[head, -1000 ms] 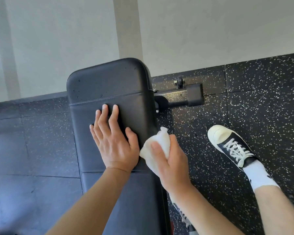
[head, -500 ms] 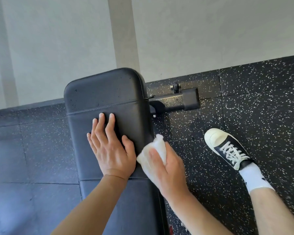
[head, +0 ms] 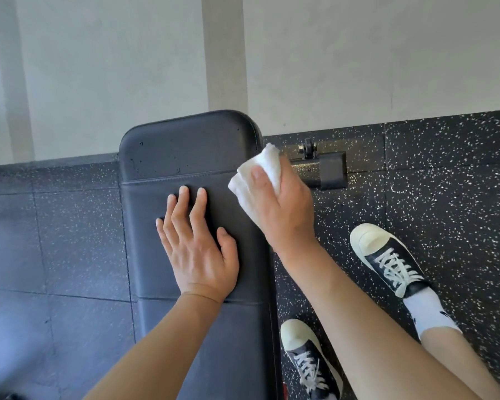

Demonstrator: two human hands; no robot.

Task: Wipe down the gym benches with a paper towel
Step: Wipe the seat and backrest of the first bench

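Towel (head: pixel 261 171) now further up the bench's (head: pixel 185 157) right edge than a second ago, near the top corner, bunched in right hand (head: pixel 283 209). Left hand (head: pixel 197 249) still flat, fingers straight, bracing the pad. Edge pass probably nearly finished.
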